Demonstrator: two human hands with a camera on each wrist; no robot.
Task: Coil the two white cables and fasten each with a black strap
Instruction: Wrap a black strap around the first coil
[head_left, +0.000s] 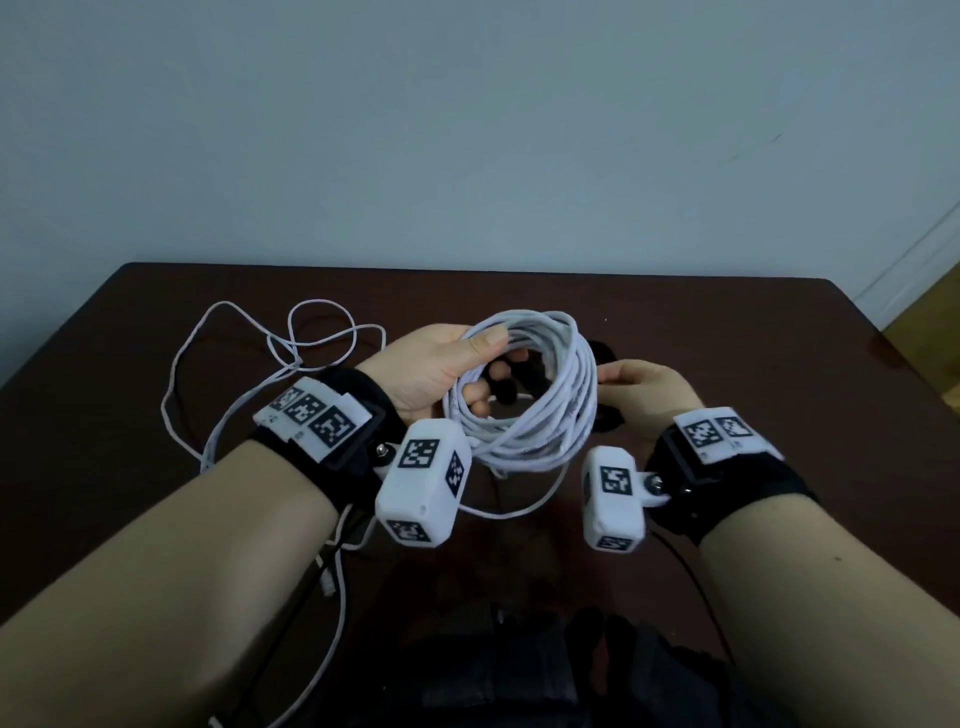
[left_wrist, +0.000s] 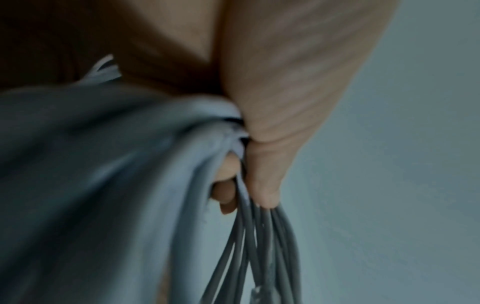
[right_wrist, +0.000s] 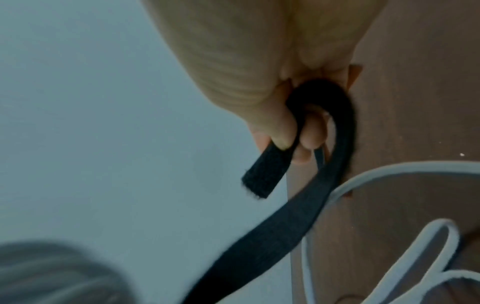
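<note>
My left hand (head_left: 457, 364) grips a coiled white cable (head_left: 540, 405) and holds it upright above the table; the left wrist view shows thumb and fingers (left_wrist: 262, 164) clamped round the bundled strands (left_wrist: 249, 236). To the right of the coil, my right hand (head_left: 639, 384) pinches a black strap (right_wrist: 298, 216), whose short end sticks out under the thumb while the long end runs toward the coil. Black strap (head_left: 511, 387) also shows through the coil's middle. A second white cable (head_left: 291, 353) lies loose and uncoiled on the table at the left.
The dark brown table (head_left: 727, 338) stands against a pale wall, its far edge just behind the coil. The loose cable's tail (head_left: 332, 587) trails off the near edge on the left. A dark bag or garment (head_left: 519, 670) sits below the hands.
</note>
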